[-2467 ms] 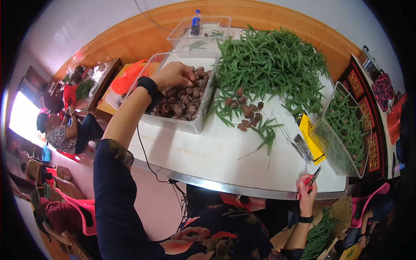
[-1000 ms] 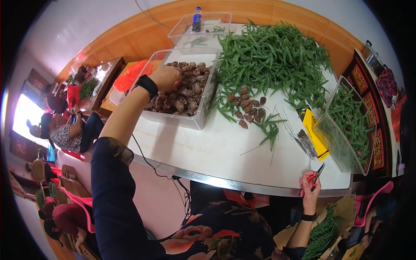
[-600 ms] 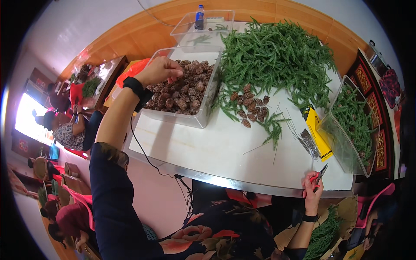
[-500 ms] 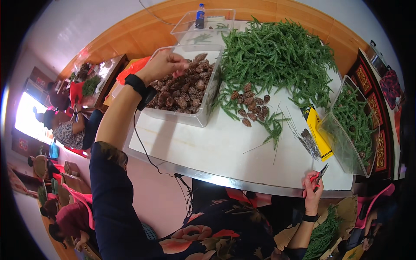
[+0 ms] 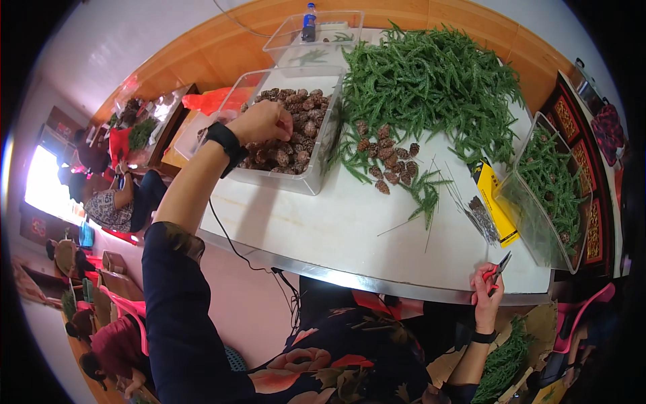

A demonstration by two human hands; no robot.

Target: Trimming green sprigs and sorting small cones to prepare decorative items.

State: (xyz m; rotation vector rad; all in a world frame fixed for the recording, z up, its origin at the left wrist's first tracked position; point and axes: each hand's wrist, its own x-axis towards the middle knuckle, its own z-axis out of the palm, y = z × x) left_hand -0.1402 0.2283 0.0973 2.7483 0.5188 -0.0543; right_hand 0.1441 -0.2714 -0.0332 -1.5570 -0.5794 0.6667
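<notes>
My left hand (image 5: 264,123) is down among the brown pine cones (image 5: 289,158) in a clear plastic box (image 5: 311,183). Its fingers are curled together over the cones; what is between them is hidden. At the table's front edge on the right, my right hand (image 5: 484,296) is wrapped round red-handled pliers (image 5: 496,271), their dark jaws pointing up and away. A smaller group of loose pine cones (image 5: 387,158) lies mid-table beside a green sprig (image 5: 425,192). Thin wires (image 5: 483,221) lie in a bunch near the pliers, on a yellow and black package (image 5: 498,212).
A large heap of green sprigs (image 5: 431,87) covers the far part of the white table (image 5: 323,239). At right, a clear bin (image 5: 531,222) holds greenery with cones. A bottle (image 5: 309,23) stands in another clear box (image 5: 276,47) at the back. A black cable (image 5: 232,246) hangs at the front.
My left hand has lowered into the box of cones, its fingers now curled downward. The right hand keeps its hold on the pliers, almost still.
</notes>
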